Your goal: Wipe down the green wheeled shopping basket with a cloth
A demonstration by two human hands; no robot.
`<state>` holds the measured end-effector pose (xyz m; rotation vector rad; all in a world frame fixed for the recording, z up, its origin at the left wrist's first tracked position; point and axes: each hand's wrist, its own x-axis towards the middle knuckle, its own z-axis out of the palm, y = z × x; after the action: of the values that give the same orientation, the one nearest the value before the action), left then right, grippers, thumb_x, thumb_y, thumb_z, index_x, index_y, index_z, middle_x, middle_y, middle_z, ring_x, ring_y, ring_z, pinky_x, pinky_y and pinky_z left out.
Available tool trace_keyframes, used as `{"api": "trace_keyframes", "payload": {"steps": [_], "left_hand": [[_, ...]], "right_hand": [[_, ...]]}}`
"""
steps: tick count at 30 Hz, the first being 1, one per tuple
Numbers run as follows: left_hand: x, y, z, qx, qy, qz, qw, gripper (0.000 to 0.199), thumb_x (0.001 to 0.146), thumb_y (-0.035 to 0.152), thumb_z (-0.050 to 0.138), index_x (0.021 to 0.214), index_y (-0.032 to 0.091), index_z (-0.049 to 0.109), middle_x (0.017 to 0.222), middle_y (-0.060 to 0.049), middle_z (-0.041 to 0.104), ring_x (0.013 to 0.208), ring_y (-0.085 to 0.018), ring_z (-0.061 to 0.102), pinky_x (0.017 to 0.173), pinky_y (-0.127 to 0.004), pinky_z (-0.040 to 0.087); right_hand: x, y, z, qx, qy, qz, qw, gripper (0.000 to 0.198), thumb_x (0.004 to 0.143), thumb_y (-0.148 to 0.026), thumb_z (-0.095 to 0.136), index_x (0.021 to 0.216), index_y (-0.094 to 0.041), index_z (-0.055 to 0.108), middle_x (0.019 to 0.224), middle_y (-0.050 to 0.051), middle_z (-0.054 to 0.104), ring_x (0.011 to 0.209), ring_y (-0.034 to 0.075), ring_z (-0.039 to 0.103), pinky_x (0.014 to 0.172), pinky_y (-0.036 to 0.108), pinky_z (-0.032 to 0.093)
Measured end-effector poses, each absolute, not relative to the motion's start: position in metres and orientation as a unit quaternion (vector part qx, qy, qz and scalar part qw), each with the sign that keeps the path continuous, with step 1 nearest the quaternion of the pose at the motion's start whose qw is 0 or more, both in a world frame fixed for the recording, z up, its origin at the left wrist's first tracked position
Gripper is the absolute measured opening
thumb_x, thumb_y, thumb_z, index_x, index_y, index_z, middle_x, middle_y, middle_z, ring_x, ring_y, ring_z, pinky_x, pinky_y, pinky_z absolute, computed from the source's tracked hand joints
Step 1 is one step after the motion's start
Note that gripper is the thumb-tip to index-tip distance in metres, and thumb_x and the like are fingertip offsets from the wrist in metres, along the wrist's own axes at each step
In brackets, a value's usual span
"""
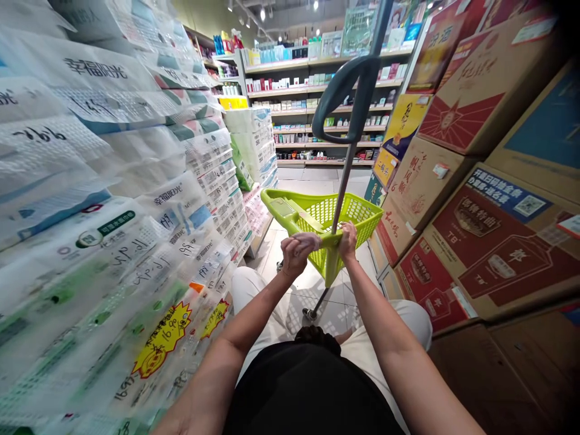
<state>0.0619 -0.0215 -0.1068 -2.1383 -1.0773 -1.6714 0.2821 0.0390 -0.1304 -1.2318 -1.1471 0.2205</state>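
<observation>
A lime-green shopping basket [362, 208] on a wheeled frame stands in front of me, with perforated walls. Its grey metal pole [347, 175] rises to a dark grey loop handle [338, 99]. My left hand [295, 257] is closed on a crumpled greyish-pink cloth [309, 241], pressed against the near rim left of the pole. My right hand [348, 241] grips the same rim just right of the pole, its fingers partly hidden. Below the basket, a small dark caster [310, 313] touches the floor.
Stacked white tissue packs [122, 151] with handwritten prices crowd the left side. Cardboard cartons [453, 187] are piled along the right. Shelves [312, 112] of small boxes and bottles span the back. Pale floor tiles [299, 175] run between the stacks.
</observation>
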Motion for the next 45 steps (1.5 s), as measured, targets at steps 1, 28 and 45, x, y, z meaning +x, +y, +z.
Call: {"api": "trace_keyframes", "payload": {"steps": [1, 28, 45], "left_hand": [[0.067, -0.020, -0.101, -0.682, -0.389, -0.615, 0.079, 0.044, 0.103, 0.051, 0.046, 0.092, 0.024, 0.079, 0.098, -0.012, 0.057, 0.105, -0.024, 0.057, 0.097, -0.042, 0.050], [0.066, -0.011, -0.037, -0.520, -0.516, -0.664, -0.151, 0.049, 0.103, 0.058, 0.044, 0.112, 0.021, 0.074, 0.127, -0.014, 0.053, 0.125, -0.025, 0.054, 0.117, -0.046, 0.041], [0.107, -0.038, -0.062, -0.569, -0.433, -0.683, -0.149, 0.053, 0.103, 0.060, 0.041, 0.124, 0.022, 0.072, 0.127, -0.017, 0.056, 0.125, -0.026, 0.054, 0.115, -0.048, 0.043]], "right_hand": [[0.282, 0.040, -0.130, -0.544, -0.509, 0.100, 0.660, 0.041, 0.095, -0.053, 0.025, 0.078, -0.026, 0.051, 0.099, 0.008, 0.065, 0.119, 0.026, 0.053, 0.117, 0.051, 0.033], [0.311, 0.027, -0.132, -0.499, -0.474, 0.179, 0.703, 0.032, 0.084, -0.047, 0.040, 0.076, -0.023, 0.060, 0.114, 0.009, 0.070, 0.138, 0.028, 0.048, 0.125, 0.049, 0.025], [0.217, -0.063, -0.059, -0.569, -0.600, -0.114, 0.551, 0.034, 0.098, -0.034, 0.038, 0.111, -0.022, 0.067, 0.115, 0.014, 0.068, 0.119, 0.031, 0.058, 0.119, 0.057, 0.030]]}}
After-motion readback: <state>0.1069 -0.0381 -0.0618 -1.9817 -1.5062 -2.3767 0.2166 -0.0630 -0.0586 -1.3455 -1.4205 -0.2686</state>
